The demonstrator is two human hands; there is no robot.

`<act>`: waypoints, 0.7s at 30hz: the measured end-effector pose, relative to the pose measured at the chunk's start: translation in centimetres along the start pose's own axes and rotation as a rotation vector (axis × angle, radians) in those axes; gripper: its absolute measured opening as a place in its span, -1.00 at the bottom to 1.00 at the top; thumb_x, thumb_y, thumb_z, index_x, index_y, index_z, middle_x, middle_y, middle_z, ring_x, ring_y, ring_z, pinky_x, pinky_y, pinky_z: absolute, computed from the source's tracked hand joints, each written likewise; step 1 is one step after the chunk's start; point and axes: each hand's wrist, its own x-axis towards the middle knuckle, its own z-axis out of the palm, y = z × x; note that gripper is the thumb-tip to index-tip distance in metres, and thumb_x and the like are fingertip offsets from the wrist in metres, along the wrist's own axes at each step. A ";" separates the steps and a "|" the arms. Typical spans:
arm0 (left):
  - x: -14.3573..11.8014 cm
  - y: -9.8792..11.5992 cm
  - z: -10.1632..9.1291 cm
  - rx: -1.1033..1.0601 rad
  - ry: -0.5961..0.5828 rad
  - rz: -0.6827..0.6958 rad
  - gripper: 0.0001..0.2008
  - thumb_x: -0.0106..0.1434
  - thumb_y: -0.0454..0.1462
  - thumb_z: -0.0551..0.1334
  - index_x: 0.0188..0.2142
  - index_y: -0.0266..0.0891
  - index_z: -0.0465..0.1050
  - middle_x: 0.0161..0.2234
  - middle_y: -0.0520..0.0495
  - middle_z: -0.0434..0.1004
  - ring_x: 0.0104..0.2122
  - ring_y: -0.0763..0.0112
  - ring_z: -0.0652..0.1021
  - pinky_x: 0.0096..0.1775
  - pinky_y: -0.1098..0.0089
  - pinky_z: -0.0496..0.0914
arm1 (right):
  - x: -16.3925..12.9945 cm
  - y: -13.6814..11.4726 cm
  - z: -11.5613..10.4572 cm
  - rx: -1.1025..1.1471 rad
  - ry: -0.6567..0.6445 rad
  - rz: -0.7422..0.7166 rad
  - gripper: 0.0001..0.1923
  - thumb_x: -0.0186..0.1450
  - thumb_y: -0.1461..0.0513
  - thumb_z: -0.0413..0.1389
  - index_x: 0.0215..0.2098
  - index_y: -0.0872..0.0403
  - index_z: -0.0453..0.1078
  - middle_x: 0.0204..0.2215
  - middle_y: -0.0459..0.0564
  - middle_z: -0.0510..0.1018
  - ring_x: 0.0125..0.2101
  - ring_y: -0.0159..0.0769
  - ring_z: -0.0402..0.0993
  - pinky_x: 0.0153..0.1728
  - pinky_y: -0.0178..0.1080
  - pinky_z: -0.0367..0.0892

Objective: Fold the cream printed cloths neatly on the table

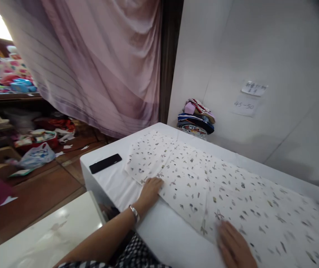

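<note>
A white printed cloth (226,186) with small dark motifs lies spread across the white bench (165,238); the left hand (150,190) rests flat on its near edge, fingers open, and the right hand (233,245), blurred, lies palm-down and open further along the same edge. A black phone (105,163) lies near the bench's left corner. On the wall, one paper note (244,105) reads "45-50"; the note above it is unreadable.
</note>
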 end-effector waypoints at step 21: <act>4.2 -11.6 -5.3 -1.553 0.778 -1.056 -0.33 0.11 -0.47 0.15 0.20 -0.20 0.01 -0.19 -0.17 0.46 -0.33 0.41 0.53 -0.23 0.37 0.43 | 7.2 -8.5 5.9 0.009 -0.204 -0.086 -0.52 0.36 0.04 -0.07 0.21 -0.08 0.22 0.23 -0.04 0.17 0.19 -0.01 0.16 0.10 0.01 0.27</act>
